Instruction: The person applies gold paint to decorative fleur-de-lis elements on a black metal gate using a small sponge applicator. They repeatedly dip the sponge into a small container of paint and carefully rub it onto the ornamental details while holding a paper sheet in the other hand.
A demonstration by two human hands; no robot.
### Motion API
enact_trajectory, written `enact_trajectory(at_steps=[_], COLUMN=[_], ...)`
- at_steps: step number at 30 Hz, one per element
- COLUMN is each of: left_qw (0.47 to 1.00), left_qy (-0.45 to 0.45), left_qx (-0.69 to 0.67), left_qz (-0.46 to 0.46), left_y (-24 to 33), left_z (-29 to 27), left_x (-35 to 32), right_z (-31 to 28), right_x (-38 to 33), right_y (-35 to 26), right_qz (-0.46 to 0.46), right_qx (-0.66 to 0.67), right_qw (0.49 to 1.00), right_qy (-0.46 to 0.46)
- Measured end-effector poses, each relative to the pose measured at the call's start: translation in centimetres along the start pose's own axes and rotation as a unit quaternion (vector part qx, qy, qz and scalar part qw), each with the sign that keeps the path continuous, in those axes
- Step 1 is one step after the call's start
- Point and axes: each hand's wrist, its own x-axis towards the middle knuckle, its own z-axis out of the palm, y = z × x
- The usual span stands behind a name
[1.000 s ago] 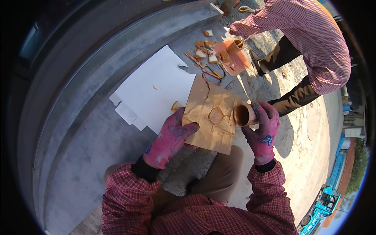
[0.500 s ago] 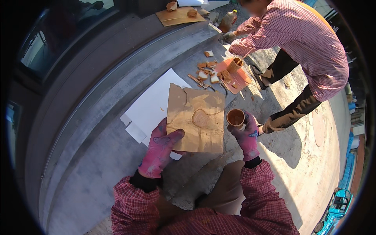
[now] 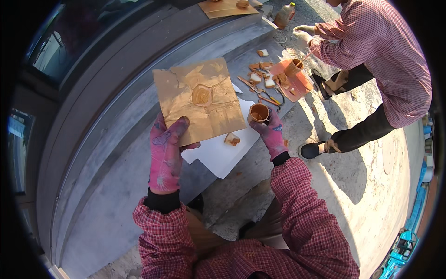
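My left hand [image 3: 166,151], in a pink glove, grips the lower left corner of a crumpled brown paper sheet [image 3: 200,99] and holds it up above the step. A round glossy stain sits near the sheet's middle. My right hand [image 3: 271,132], also in a pink glove, holds a small orange-brown cup [image 3: 259,113] just right of the sheet. Under both lies a white sheet [image 3: 222,149] with a small brown scrap [image 3: 232,139] on it.
On a grey concrete step [image 3: 111,153] lie scissors [image 3: 258,92], several scraps and an orange tray [image 3: 297,83] with a cup. Another person [image 3: 371,60] in a checked shirt crouches at the upper right. A bottle [image 3: 284,15] and a second brown sheet [image 3: 227,7] lie beyond.
My left hand has raised the brown sheet up and to the left, off the white sheet. My right hand keeps the cup beside it. The view has swung toward the step.
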Motion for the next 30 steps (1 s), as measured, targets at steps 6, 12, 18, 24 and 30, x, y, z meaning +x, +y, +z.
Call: enact_trajectory(at_steps=[6,12,18,24,30], left_qw=[1.000,0.999,0.999,0.999,0.999], left_qy=[0.012,0.016,0.028,0.027,0.041], left_qx=[-0.015,-0.028,-0.015,-0.015,-0.009], left_qz=[0.008,0.011,0.010,0.010,0.010], left_y=[0.2,0.4,0.3,0.4,0.3], left_z=[-0.4,-0.2,-0.7,-0.3,-0.4], left_x=[0.3,0.6,1.0,0.8,0.8], right_z=[3.3,3.5,3.8,3.6,3.5], right_x=[1.7,2.6,-0.2,-1.8,-1.0], right_y=[0.6,4.9,4.3,5.0,3.7], right_qz=[0.013,0.026,0.006,-0.021,0.001], right_qx=[0.079,0.072,-0.024,-0.046,-0.013], right_qw=[0.996,0.997,0.999,0.999,1.000], right_qy=[-0.033,-0.021,-0.026,0.000,0.028])
